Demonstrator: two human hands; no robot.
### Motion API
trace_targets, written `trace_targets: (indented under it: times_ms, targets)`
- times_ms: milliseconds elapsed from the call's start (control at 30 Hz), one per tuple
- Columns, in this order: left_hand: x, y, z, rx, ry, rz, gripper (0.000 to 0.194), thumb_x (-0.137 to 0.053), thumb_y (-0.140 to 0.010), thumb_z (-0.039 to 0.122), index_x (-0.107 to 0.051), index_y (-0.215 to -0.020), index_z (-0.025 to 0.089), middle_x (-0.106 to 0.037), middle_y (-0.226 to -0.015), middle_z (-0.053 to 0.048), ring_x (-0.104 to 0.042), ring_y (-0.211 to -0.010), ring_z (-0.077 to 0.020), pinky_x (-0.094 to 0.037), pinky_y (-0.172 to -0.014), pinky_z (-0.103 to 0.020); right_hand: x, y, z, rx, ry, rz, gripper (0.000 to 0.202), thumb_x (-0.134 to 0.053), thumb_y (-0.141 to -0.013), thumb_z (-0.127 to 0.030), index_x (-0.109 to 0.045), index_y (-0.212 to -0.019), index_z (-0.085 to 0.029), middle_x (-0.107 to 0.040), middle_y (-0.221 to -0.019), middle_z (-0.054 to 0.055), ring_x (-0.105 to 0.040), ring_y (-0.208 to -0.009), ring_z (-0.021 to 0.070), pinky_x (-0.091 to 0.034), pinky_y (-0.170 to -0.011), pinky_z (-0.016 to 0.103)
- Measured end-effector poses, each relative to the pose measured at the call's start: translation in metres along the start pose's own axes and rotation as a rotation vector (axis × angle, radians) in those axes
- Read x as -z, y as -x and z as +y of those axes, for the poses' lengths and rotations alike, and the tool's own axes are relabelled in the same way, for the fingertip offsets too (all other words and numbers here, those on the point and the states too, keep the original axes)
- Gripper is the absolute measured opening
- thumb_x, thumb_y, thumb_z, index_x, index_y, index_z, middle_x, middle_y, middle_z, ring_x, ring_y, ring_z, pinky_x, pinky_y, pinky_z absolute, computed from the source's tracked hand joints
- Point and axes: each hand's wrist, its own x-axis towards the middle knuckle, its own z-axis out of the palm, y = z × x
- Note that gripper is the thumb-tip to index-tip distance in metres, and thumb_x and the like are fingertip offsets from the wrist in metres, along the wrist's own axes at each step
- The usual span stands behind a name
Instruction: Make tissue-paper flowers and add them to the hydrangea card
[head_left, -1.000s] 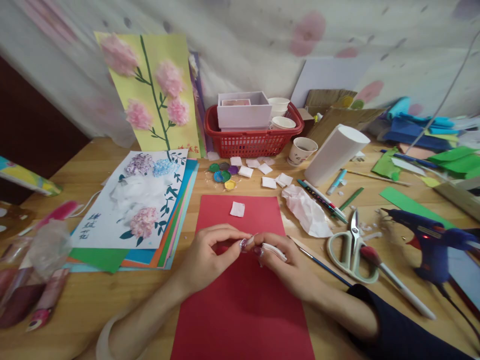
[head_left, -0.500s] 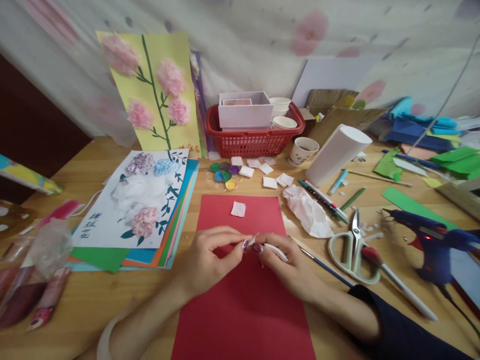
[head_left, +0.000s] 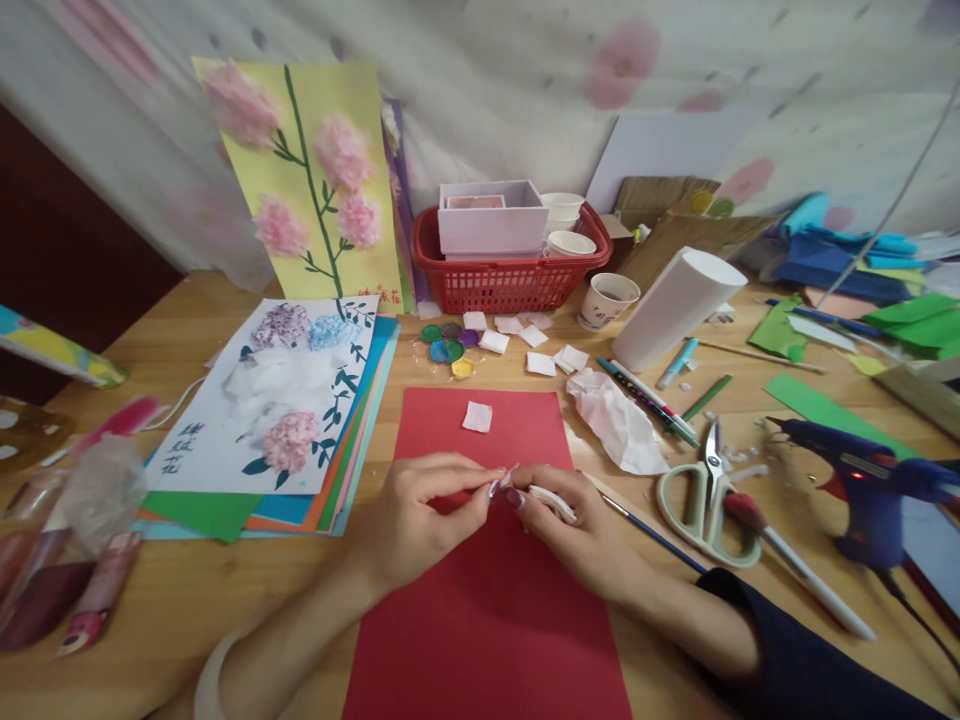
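Over a red sheet of paper, both hands meet fingertip to fingertip. My right hand is closed around a small stack of white tissue squares, its edge showing below the index finger. With thumb and forefinger pinched, my left hand holds the corner of a tissue at the stack's left end; the fingers hide most of it. A single white tissue square lies on the red sheet just beyond the hands.
Scissors, a brush and a blue glue gun lie at right. Crumpled tissue and a paper roll are nearer the middle. A red basket stands behind; flower artwork tops coloured sheets at left.
Both hands stay in nearly the same place. The fingertips have shifted only slightly at the tissue corner, and the view has moved a touch.
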Motion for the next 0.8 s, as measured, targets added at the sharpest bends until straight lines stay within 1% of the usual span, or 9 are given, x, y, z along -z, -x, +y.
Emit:
trace_targets:
  times_ms: [233,467,667,800]
  targets:
    - [-0.0012,-0.0002,-0.0014,-0.021,-0.019,-0.007,0.019,-0.062,-0.082,0.011,-0.077,-0.092,0.017,-0.077,-0.087,-0.004,-0.072,-0.078,-0.0132,-0.058,-0.072,-0.019,0.001,0.0003,0.0006,0.023,-0.004,0.015,0.025,-0.052,-0.093,-0.034,-0.07,-0.086,-0.018,-0.059,-0.068,0.0,-0.054,-0.063,0.0128,-0.044,-0.061,0.022]
    - [-0.0027,0.0019,-0.003,-0.082,-0.048,0.018,0.02,-0.062,-0.081,0.01,-0.077,-0.093,0.017,-0.078,-0.088,-0.004,-0.072,-0.078,-0.0138,-0.059,-0.074,-0.021,0.0013,-0.0003,-0.0024,0.004,0.005,0.002,0.027,-0.052,-0.092,-0.034,-0.071,-0.085,-0.017,-0.059,-0.064,0.0,-0.053,-0.06,0.0127,-0.043,-0.059,0.023]
    - [-0.0033,0.0018,-0.003,-0.109,-0.062,0.035,0.023,-0.063,-0.08,0.009,-0.075,-0.097,0.017,-0.078,-0.091,-0.005,-0.072,-0.08,-0.0145,-0.059,-0.076,-0.023,0.0015,0.001,0.0002,-0.019,0.003,-0.002,0.027,-0.051,-0.092,-0.034,-0.072,-0.09,-0.017,-0.059,-0.065,0.0,-0.049,-0.058,0.0119,-0.04,-0.054,0.022]
    - [-0.0033,0.0023,-0.0042,-0.124,-0.07,0.033,0.022,-0.062,-0.082,0.01,-0.075,-0.097,0.019,-0.078,-0.091,-0.005,-0.073,-0.08,-0.0146,-0.06,-0.075,-0.024,0.0015,0.0008,-0.0009,-0.019,0.014,-0.002,0.029,-0.051,-0.092,-0.036,-0.072,-0.09,-0.017,-0.062,-0.067,0.001,-0.051,-0.059,0.0125,-0.041,-0.055,0.022]
